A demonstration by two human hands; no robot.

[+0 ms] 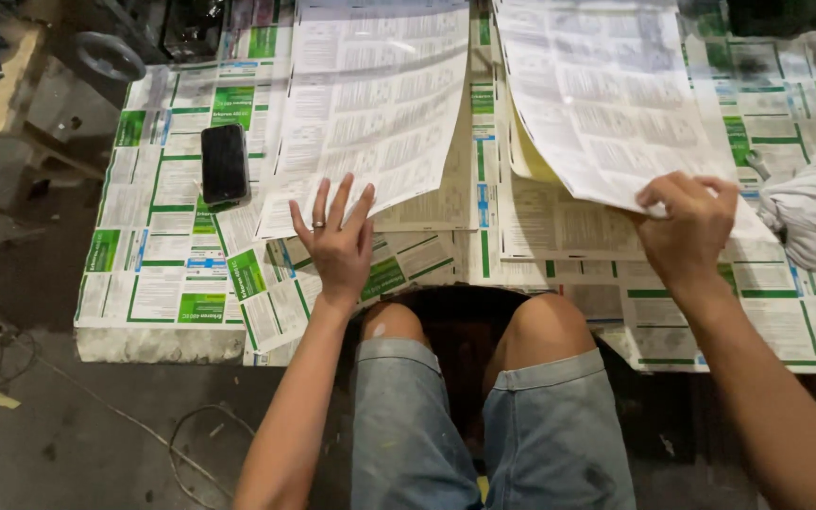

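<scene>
My left hand (340, 238) lies flat, fingers spread, on the near corner of a stack of large printed white sheets (370, 104) at the centre-left of the table. My right hand (687, 222) pinches the near corner of another large printed sheet (606, 94) on the right stack and lifts it. A yellow sheet (528, 161) shows under the lifted one. Both stacks lie on a table covered with green and white printed paper (167, 274).
A black phone (225, 163) lies face up on the table left of the left stack. A crumpled white cloth (814, 212) sits at the right edge. My bare knees in denim shorts are under the table's near edge. Cables trail on the dark floor to the left.
</scene>
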